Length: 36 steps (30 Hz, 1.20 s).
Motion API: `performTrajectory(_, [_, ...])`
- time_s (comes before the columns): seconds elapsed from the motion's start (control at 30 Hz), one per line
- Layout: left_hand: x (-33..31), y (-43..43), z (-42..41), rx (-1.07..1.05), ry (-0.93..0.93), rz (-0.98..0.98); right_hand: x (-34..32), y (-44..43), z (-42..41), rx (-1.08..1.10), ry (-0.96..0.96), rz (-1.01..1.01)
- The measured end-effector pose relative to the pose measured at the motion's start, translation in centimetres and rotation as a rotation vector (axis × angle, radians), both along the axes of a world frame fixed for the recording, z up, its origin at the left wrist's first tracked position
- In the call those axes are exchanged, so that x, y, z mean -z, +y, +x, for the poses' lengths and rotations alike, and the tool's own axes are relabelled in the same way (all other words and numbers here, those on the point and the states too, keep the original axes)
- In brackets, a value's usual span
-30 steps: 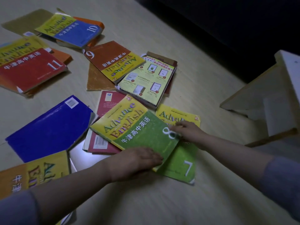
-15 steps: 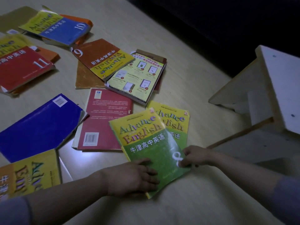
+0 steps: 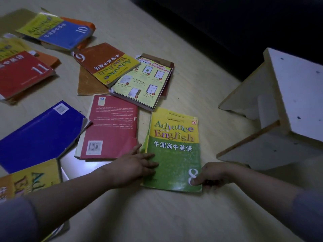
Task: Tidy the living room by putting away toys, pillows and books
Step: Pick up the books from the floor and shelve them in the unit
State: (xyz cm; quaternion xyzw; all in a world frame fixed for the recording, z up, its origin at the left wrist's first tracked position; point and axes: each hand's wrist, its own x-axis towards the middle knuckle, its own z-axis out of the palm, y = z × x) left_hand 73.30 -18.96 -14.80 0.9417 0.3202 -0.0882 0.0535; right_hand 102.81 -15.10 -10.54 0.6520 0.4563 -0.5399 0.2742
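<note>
A green and yellow book numbered 8 [image 3: 174,151] lies on the wooden floor, squared on top of another book that it almost fully hides. My left hand [image 3: 134,167] rests flat on its left edge with fingers straight. My right hand [image 3: 211,175] pinches its lower right corner, thumb on the cover by the 8. To the left lie a red book [image 3: 111,126] face down and a blue book [image 3: 40,137]. Farther back are a brown book numbered 6 [image 3: 104,64] and a yellow-green book [image 3: 143,82].
More books lie at the far left: a red one numbered 11 [image 3: 22,74], a blue one numbered 10 [image 3: 61,33] and a yellow one [image 3: 29,177] near my left arm. A white wooden stool [image 3: 283,105] lies tipped at the right. A dark area runs along the back.
Both hands have slid and turned the book numbered 8 to the right until it sits squarely over the green book beneath. The red book is now uncovered.
</note>
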Motion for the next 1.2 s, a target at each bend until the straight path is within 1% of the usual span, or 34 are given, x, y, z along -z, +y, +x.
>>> performTrajectory(0.07, [-0.4, 0.1, 0.5, -0.004, 0.056, -0.083, -0.4, -0.2, -0.1, -0.021, -0.027, -0.062])
performTrajectory(0.1, [-0.5, 0.0, 0.8, -0.019, 0.053, -0.142, -0.4, -0.4, 0.0, -0.028, -0.035, -0.086])
performTrajectory(0.17, [-0.7, -0.2, 0.9, -0.108, 0.056, -0.249, 0.0, -1.1, 0.0, -0.017, -0.023, -0.072])
performTrajectory(0.2, [-0.9, -0.1, 0.9, -0.113, 0.042, -0.26, 0.2, -1.3, -0.1, -0.003, 0.0, -0.024])
performTrajectory(0.23, [-1.3, 0.3, 1.0, -0.08, 0.049, -0.21, 0.4, -1.6, -0.3, 0.016, 0.029, 0.039])
performTrajectory(0.27, [-1.5, 0.5, 0.9, -0.078, 0.134, -0.184, 0.6, -1.6, -0.6, 0.035, 0.057, 0.104])
performTrajectory(0.3, [-1.3, 1.0, 0.6, -0.105, 0.159, -0.132, 0.8, -1.5, -0.8, 0.049, 0.078, 0.171])
performTrajectory(0.37, [-0.5, 1.8, 0.4, -0.134, 0.142, -0.14, 1.0, -1.0, -1.2, 0.024, 0.072, 0.311])
performTrajectory(0.4, [-0.3, 1.7, 0.6, -0.166, 0.156, -0.171, 1.0, -0.8, -1.3, -0.025, 0.042, 0.375])
performTrajectory(0.5, [0.0, 1.1, 0.5, -0.238, 0.074, -0.178, 1.3, -0.7, -1.2, -0.224, -0.132, 0.527])
performTrajectory(0.57, [-0.4, 0.3, -0.3, -0.302, -0.041, -0.215, 1.0, -0.8, -1.5, -0.357, -0.229, 0.648])
performTrajectory(0.63, [-1.1, -0.7, -1.7, -0.348, -0.179, -0.177, 0.1, -0.7, -2.6, -0.492, -0.272, 0.759])
performTrajectory(0.73, [-2.2, -3.0, -5.0, -0.478, -0.302, -0.147, -1.5, -0.2, -5.8, -0.822, -0.32, 0.89])
performTrajectory(0.77, [-2.4, -3.7, -5.7, -0.536, -0.319, -0.148, -2.1, 0.0, -6.6, -0.894, -0.307, 0.909])
performTrajectory(0.8, [-2.6, -4.4, -6.7, -0.593, -0.315, -0.145, -2.4, 0.0, -7.8, -0.937, -0.255, 0.918])
performTrajectory(0.87, [-2.7, -6.0, -8.7, -0.683, -0.284, -0.098, -2.2, -0.5, -10.9, -0.981, -0.073, 0.92])
performTrajectory(0.93, [-2.7, -7.4, -9.8, -0.791, -0.308, -0.037, -1.8, -1.8, -13.9, -0.979, 0.124, 0.862])
performTrajectory(1.03, [-2.4, -10.0, -10.7, -1.039, -0.307, 0.081, -0.9, -4.3, -17.2, -1.019, 0.325, 0.787])
performTrajectory(1.07, [-2.4, -10.7, -10.8, -1.125, -0.281, 0.078, -0.8, -4.9, -17.8, -1.041, 0.36, 0.772])
performTrajectory(1.13, [-2.1, -12.0, -11.9, -1.287, -0.238, -0.042, -0.4, -5.6, -18.9, -1.077, 0.403, 0.755])
performTrajectory(1.2, [-1.6, -12.5, -13.9, -1.333, -0.264, -0.104, 0.0, -5.5, -19.4, -1.09, 0.42, 0.763])
